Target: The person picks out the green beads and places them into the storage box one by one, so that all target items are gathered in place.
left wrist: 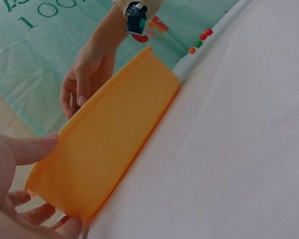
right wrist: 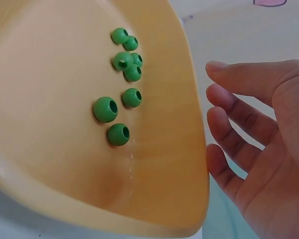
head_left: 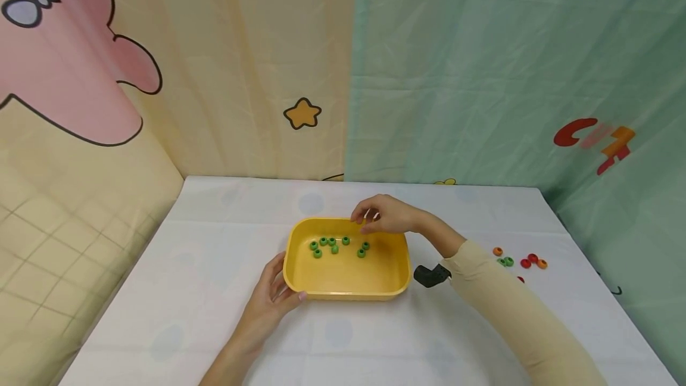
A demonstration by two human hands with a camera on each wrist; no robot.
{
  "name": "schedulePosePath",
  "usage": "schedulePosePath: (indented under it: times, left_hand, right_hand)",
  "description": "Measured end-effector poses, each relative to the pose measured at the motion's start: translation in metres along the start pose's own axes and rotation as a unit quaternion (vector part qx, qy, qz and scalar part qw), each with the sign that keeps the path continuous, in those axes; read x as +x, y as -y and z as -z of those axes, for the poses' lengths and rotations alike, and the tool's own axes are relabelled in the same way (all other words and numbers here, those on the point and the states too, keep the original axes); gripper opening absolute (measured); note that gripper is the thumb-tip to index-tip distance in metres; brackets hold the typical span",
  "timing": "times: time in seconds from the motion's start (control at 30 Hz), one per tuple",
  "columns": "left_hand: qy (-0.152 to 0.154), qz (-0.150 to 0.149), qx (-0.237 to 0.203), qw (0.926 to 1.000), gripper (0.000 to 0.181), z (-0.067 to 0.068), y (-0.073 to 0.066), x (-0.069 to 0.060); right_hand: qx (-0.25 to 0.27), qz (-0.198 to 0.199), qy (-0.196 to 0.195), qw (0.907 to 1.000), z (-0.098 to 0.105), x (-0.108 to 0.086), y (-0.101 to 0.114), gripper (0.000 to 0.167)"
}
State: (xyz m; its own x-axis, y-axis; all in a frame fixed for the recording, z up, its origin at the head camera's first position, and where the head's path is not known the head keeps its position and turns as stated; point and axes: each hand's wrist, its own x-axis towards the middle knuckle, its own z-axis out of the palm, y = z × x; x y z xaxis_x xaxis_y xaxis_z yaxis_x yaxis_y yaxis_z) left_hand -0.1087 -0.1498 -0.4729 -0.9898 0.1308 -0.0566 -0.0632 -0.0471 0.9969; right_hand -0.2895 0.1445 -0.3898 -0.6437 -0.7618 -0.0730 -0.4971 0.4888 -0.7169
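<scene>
A yellow plastic tray sits on the table, with several green beads scattered on its floor toward the far side. My left hand holds the tray by its near left corner; in the left wrist view the thumb lies against the wall near the rim and the fingers bend round the corner. Over the far rim, toward the right, hovers my right hand. Its fingers are loosely bent and nothing shows between them and the thumb.
Right of the tray, loose red, orange and green beads lie on the white tablecloth, partly behind the right sleeve. A black wrist camera hangs from the right wrist. Printed curtains stand behind the table.
</scene>
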Motion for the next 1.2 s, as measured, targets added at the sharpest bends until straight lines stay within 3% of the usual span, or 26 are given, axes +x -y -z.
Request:
schedulePosePath:
  times: [0.53, 1.2]
  left_hand:
    - [-0.003, 0.001, 0.004, 1.0000, 0.089, 0.000, 0.000, 0.000]
    - [-0.007, 0.002, 0.003, 1.0000, 0.090, -0.001, 0.002, 0.001]
  right_hand:
    - [0.010, -0.017, -0.021, 0.9996, 0.008, -0.019, -0.007, 0.022]
    - [0.024, -0.062, -0.067, 0.9955, 0.033, -0.078, -0.033, 0.022]
